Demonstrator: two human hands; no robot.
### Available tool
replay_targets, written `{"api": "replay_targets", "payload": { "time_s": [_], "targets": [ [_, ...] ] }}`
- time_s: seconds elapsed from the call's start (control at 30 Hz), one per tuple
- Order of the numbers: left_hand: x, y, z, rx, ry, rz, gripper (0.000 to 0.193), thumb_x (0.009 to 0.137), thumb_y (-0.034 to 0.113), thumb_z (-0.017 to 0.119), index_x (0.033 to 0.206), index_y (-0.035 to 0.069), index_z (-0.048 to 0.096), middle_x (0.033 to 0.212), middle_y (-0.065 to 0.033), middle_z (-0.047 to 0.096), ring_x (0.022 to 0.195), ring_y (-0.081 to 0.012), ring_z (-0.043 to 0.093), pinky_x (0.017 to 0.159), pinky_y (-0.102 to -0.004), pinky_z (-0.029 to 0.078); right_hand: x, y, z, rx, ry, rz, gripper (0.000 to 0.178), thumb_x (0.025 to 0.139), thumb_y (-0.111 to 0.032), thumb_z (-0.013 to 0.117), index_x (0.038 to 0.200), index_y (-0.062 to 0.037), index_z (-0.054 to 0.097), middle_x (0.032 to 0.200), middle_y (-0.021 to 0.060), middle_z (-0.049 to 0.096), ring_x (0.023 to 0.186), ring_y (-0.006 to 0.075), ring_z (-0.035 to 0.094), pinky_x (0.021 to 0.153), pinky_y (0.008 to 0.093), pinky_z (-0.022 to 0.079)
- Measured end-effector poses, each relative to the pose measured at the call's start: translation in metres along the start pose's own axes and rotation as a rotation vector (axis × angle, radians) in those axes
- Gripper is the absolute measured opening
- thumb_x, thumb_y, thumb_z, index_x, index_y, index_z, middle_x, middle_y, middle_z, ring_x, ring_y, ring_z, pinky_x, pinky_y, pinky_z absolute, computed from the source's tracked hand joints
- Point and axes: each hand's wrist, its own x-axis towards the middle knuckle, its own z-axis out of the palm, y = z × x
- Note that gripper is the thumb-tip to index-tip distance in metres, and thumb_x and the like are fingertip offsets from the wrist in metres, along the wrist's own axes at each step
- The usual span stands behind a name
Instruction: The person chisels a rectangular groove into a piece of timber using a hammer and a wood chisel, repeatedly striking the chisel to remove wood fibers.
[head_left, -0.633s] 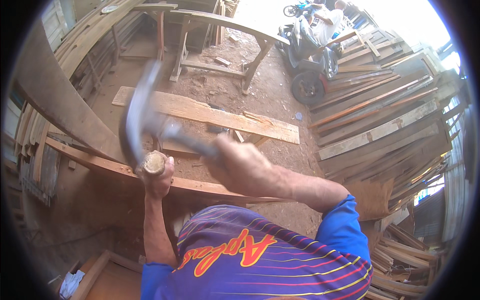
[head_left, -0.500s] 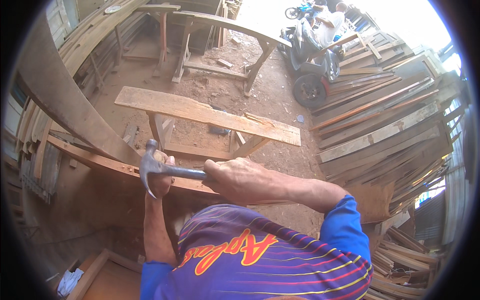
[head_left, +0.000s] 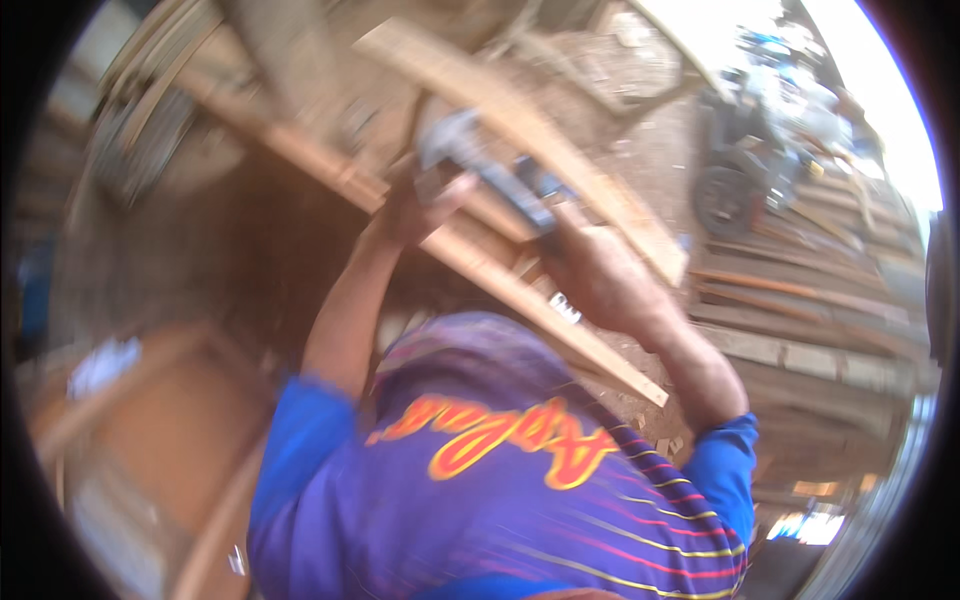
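My right hand (head_left: 600, 265) is wrapped around the dark handle of a claw hammer (head_left: 512, 192). The hammer's metal head reaches over toward my left hand (head_left: 418, 208), which is curled closed beside it. Motion blur and the hammer head hide what the left fingers hold, if anything. Beneath both hands runs a long, narrow wooden beam (head_left: 540, 308), slanting from upper left to lower right in front of my body. Whether the hammer touches anything by the left hand cannot be made out.
Beyond the beam, a rough plank (head_left: 540, 140) lies across a low wooden stand. Stacked boards (head_left: 820, 350) line the right side, with a motorbike (head_left: 735, 190) behind them. A wooden frame with a brown panel (head_left: 170, 420) and a white cloth (head_left: 104, 366) are at lower left.
The whole view has swung and blurred, so the beam and plank now slant more steeply. Both hands and the hammer appear higher and farther right. The right hand still grips the hammer.
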Motion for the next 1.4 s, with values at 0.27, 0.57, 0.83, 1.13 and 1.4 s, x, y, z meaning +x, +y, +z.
{"api": "replay_targets", "payload": {
  "time_s": [0.27, 0.57, 0.83, 1.13, 1.4],
  "targets": [
    [-0.018, 0.060, 0.003, -0.090, 0.137, -0.049, 0.014, 0.089, -0.001, 0.067, 0.079, 0.003, 0.059, 0.068, 0.0025, 0.055, 0.058, -0.0117, 0.049, 0.055, -0.0296, 0.041, -0.024, -0.041, -0.110, 0.360, 0.798, -0.358, 0.020, 0.096, -0.014, 0.067, 0.093, -0.0001, 0.053, 0.073, 0.0114, 0.061, 0.063, 0.0240, 0.067, 0.054, 0.0400, 0.049],
    [-0.006, 0.052, -0.014, 0.259, 0.201, 0.231, 0.012, 0.087, 0.000, 0.065, 0.077, 0.004, 0.060, 0.062, -0.0004, 0.052, 0.059, -0.0150, 0.053, 0.062, -0.0322, 0.050, 0.014, -0.021, -0.043, -0.124, -0.208, -0.151, 0.022, 0.095, -0.016, 0.061, 0.101, 0.0035, 0.053, 0.080, 0.0248, 0.068, 0.076, 0.0431, 0.069, 0.062, 0.0526, 0.053],
    [0.000, 0.084, -0.007, -0.164, 0.014, -0.235, 0.013, 0.086, 0.012, 0.078, 0.091, 0.003, 0.070, 0.083, -0.0028, 0.071, 0.076, -0.0108, 0.066, 0.069, -0.0296, 0.055, -0.022, 0.025, 0.005, 0.335, 0.171, 0.235, 0.022, 0.098, -0.020, 0.065, 0.097, -0.0008, 0.053, 0.071, 0.0187, 0.059, 0.062, 0.0277, 0.057, 0.060, 0.0410, 0.047],
    [0.015, 0.028, -0.041, -0.315, 0.340, -0.158, 0.011, 0.089, 0.003, 0.063, 0.079, 0.006, 0.060, 0.071, -0.0026, 0.062, 0.061, -0.0104, 0.059, 0.053, -0.0275, 0.050, -0.057, 0.115, 0.127, 0.469, 0.083, 0.600, 0.032, 0.095, -0.029, 0.063, 0.093, 0.0018, 0.058, 0.077, 0.0188, 0.060, 0.073, 0.0289, 0.059, 0.075, 0.0443, 0.048],
    [0.004, 0.052, -0.047, -0.491, 0.464, -0.218, 0.007, 0.093, 0.004, 0.064, 0.093, 0.007, 0.058, 0.075, -0.0015, 0.056, 0.067, -0.0118, 0.057, 0.063, -0.0278, 0.050, -0.074, 0.128, 0.160, 0.521, 0.125, 0.582, 0.027, 0.095, -0.025, 0.064, 0.085, -0.0024, 0.053, 0.068, 0.0040, 0.051, 0.065, 0.0145, 0.050, 0.062, 0.0359, 0.044]
  ]
}}
